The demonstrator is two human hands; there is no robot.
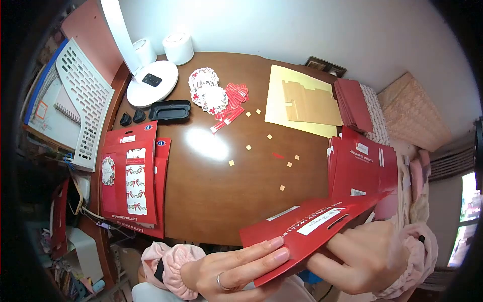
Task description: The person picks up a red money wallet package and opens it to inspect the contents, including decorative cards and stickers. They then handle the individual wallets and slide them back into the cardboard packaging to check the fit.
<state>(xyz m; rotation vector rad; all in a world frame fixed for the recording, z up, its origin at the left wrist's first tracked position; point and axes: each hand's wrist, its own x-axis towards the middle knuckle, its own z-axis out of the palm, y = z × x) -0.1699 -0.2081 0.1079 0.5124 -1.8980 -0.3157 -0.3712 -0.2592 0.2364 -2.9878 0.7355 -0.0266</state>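
Observation:
A red printed card sleeve is tilted over the table's front edge, between both hands. My left hand, with a ring on one finger, is closed on its lower left part, fingers across the printed face. My right hand is at its right side with fingers curled; its fingertips are partly hidden behind the sleeve. Right behind lies a stack of similar red sleeves. On the left are packed red money wallet sets with a patterned strip and a wreath piece.
Round wreath cutouts and red strips lie at the back middle, beside a black tray. Small yellow squares dot the table. A lamp base, yellow sheets and dark red cards stand farther back.

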